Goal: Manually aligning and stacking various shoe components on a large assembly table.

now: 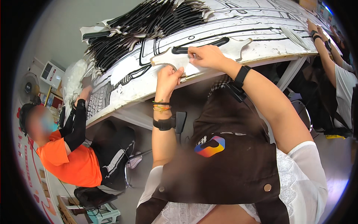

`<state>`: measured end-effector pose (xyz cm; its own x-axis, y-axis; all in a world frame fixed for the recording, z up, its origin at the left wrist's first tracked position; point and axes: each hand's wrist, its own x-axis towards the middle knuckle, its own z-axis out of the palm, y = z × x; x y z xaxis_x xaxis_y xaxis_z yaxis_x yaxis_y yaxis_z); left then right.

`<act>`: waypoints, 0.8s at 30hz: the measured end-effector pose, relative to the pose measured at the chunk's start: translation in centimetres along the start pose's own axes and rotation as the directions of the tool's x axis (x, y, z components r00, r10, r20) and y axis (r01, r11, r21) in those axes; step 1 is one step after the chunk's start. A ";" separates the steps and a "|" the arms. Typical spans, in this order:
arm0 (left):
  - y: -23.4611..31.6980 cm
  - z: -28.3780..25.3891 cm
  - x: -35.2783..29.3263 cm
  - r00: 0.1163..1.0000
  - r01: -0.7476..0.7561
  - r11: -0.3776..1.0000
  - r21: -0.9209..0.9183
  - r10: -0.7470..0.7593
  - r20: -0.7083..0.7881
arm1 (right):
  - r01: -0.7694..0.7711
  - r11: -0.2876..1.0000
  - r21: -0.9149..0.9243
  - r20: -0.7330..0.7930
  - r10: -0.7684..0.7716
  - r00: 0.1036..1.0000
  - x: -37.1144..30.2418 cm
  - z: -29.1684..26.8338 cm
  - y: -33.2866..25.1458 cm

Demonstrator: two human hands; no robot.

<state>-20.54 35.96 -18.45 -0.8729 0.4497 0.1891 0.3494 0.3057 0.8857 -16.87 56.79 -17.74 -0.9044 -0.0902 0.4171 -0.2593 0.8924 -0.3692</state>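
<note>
A pale flat piece with flared, curved ends (164,56) lies near the front edge of the white table. A black rolled strip (219,42) runs along its top, like a handle. My left hand (168,80) is closed, thumb and fingers pinching the piece's lower edge at the table rim. Above and right of it, my right hand (209,58) pinches at the middle of the piece, just under the black strip. Its palm and curled fingers hide part of the strip.
Stacked black strips with pale ends (149,30) cover the table's far left. Thin white strips (294,37) lie at the right on the drawn-on tabletop (261,22). A person in orange (71,160) works at the left; another person's arms (324,46) reach in at the right.
</note>
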 end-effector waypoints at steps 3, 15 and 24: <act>-0.3 -0.1 0.1 0.999 0.053 0.998 -0.046 -0.054 -0.004 | 0.172 0.976 0.131 -0.187 -0.146 0.971 -0.2 0.5 0.1; 0.6 2.9 0.0 0.989 0.137 0.491 -0.860 -0.013 0.150 | 0.389 0.907 0.158 -0.432 -0.291 0.854 -0.7 -0.2 1.8; -1.3 7.3 -2.5 0.984 0.163 -0.147 -0.976 0.090 0.151 | 0.524 0.846 0.096 -0.513 -0.409 0.755 -1.7 -1.1 1.4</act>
<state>-16.29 40.61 -23.15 -0.7764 0.5972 0.2017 -0.5262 -0.7902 0.3140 -15.30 58.66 -17.99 -0.4024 -0.2061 0.8919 -0.7260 0.6653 -0.1738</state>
